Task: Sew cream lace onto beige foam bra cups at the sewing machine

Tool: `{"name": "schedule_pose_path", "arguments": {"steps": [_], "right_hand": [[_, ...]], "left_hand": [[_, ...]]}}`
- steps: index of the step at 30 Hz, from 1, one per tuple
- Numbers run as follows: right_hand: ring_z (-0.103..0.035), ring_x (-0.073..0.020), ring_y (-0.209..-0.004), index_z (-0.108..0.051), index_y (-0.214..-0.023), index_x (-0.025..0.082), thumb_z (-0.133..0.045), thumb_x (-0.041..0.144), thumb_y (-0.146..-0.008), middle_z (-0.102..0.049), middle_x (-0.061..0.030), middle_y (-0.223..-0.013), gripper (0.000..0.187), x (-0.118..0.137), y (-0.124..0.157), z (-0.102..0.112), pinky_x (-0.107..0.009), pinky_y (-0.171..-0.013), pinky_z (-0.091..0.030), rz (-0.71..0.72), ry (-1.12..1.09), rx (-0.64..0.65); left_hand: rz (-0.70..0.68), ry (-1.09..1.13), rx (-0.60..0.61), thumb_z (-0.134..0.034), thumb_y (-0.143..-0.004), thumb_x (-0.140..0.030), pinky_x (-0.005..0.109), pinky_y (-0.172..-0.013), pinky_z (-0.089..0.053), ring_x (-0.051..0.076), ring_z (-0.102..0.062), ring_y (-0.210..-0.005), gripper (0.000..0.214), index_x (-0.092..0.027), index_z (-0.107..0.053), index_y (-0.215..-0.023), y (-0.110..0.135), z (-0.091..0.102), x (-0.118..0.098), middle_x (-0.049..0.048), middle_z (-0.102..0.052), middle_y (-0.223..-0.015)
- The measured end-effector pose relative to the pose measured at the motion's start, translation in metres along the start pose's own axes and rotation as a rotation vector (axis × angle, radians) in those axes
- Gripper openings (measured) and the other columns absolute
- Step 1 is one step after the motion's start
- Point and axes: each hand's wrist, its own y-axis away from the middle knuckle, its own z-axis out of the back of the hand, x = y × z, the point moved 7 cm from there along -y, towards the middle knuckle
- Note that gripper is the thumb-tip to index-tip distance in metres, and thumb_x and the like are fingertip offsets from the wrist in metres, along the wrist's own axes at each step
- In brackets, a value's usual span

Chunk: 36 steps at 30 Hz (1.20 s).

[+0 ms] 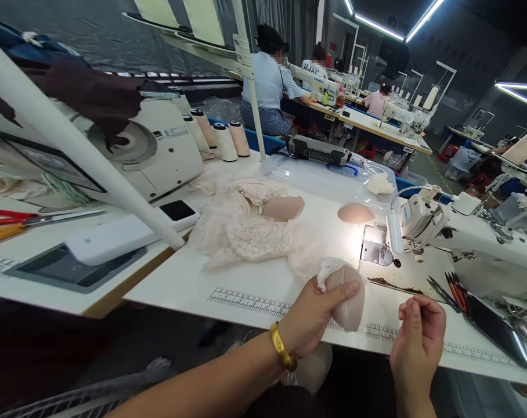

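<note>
My left hand (313,310), with a gold bracelet at the wrist, grips a beige bra cup (348,302) over the table's front edge. The thumb lies on top of the cup, and white lace trims its upper left side. To the right, my right hand (420,331) is raised with curled fingers pressed together; whatever they may pinch is too small to make out. Cream lace fabric (259,232) lies heaped left of the cup. Two more beige cups lie on the table, a cup (285,208) by the lace and a cup (356,213) near the sewing machine (420,217).
Scissors (444,293) and a black phone-like slab (494,328) lie at the right. Thread cones (224,142) stand behind the lace. A white pole (93,151) crosses the left side. Red-handled shears (11,219) lie far left. People sit at machines behind.
</note>
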Motion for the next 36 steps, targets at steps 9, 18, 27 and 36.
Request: {"name": "schedule_pose_path", "arguments": {"steps": [9,18,27,36], "right_hand": [[-0.05,-0.0167,-0.081,-0.053,-0.093,0.023,-0.049,0.017,-0.1,-0.049,-0.0005,-0.088,0.011,0.04,0.016,-0.051,-0.03,-0.07,-0.043,0.378,0.487,0.522],[-0.048,-0.0183,-0.091,-0.044,-0.095,0.023,-0.039,0.018,-0.102,-0.044,-0.0022,-0.097,0.01,0.033,0.017,-0.045,-0.033,-0.081,-0.041,0.367,0.435,0.481],[-0.051,-0.0183,-0.095,-0.044,-0.103,0.026,-0.038,0.015,-0.103,-0.049,-0.0028,-0.1,0.012,0.031,0.019,-0.058,-0.033,-0.084,-0.043,0.355,0.297,0.528],[-0.047,-0.0167,-0.084,-0.044,-0.103,0.027,-0.036,0.024,-0.107,-0.047,-0.0014,-0.095,0.009,0.017,0.007,-0.043,-0.029,-0.075,-0.044,0.078,0.28,0.894]], "left_hand": [[-0.009,-0.008,0.033,-0.095,-0.062,-0.031,0.028,-0.077,-0.056,0.017,-0.065,-0.08,0.04,-0.012,-0.072,-0.088,0.003,-0.005,0.003,0.0038,-0.071,-0.082],[0.106,0.089,0.015,-0.095,-0.062,-0.032,0.03,-0.078,-0.056,0.02,-0.066,-0.083,0.041,-0.012,-0.073,-0.091,-0.005,0.003,0.011,0.0068,-0.072,-0.087],[0.216,0.216,0.213,-0.093,-0.066,-0.035,0.027,-0.077,-0.055,0.02,-0.067,-0.085,0.042,-0.01,-0.077,-0.097,0.011,-0.013,0.029,0.0092,-0.073,-0.09],[0.293,0.056,0.192,-0.093,-0.065,-0.03,0.032,-0.076,-0.056,0.021,-0.067,-0.079,0.04,-0.009,-0.076,-0.094,0.016,-0.004,0.033,0.0109,-0.073,-0.086]]}}
